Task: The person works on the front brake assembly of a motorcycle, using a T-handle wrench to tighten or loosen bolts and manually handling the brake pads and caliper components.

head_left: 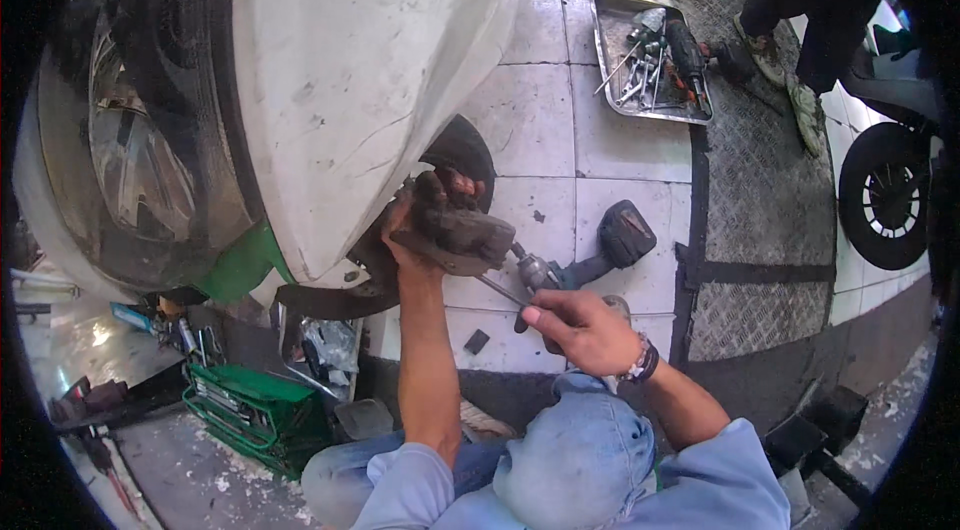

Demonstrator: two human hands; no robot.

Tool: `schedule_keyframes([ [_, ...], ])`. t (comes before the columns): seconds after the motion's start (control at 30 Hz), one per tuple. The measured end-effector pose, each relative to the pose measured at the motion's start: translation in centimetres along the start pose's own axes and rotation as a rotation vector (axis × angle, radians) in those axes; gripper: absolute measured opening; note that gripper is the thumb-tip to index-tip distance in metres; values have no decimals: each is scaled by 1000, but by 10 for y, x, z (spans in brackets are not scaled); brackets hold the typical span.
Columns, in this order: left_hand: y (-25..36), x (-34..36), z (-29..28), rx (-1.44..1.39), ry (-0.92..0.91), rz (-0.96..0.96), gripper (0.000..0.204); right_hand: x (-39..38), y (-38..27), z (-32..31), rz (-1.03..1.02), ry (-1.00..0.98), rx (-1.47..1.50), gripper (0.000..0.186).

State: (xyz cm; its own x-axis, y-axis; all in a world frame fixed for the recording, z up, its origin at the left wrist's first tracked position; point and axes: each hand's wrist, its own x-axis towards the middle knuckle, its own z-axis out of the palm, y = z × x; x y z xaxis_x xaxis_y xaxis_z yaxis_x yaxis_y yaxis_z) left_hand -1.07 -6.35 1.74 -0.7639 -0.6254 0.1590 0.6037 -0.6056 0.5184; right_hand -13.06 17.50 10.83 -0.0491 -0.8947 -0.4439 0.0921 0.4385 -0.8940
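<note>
My left hand [398,235] is closed round the side of a dark, grimy brake caliper [465,230], beside the wheel under a white body panel; its fingers are partly hidden behind the part. In my right hand [592,332] is a thin metal rod-like tool [503,289], pinched between thumb and fingers. The rod slants up toward the caliper's lower edge; whether its tip touches cannot be made out. On the tiles just beyond my right hand lies a cordless impact wrench [590,268], its nose close to the caliper.
A metal tray [603,90] of tools sits at the far right, near another person's shoes [805,113]. The white vehicle panel [340,60] overhangs the left side. A green toolbox [255,395] stands at lower left. A small dark block [477,341] lies on the tiles. A spoked wheel [888,198] is at right.
</note>
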Motion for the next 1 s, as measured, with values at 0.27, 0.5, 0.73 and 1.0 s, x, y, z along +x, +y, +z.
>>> schedule_keyframes([
  [0.27, 5, 5, 6, -48, 10, -43, 58, -3, 2, 0, 22, -8, -21, 41],
  [0.5, 4, 7, 8, 35, -3, -29, 57, -1, 5, 4, 26, 29, 20, 40],
  [0.73, 2, 11, 8, 186, 65, 49, 48, -1, 3, 15, -1, 146, 15, 38],
  [1.0, -2, 12, 16, 81, 91, 30, 43, -1, 3, -14, 85, 25, -36, 33],
])
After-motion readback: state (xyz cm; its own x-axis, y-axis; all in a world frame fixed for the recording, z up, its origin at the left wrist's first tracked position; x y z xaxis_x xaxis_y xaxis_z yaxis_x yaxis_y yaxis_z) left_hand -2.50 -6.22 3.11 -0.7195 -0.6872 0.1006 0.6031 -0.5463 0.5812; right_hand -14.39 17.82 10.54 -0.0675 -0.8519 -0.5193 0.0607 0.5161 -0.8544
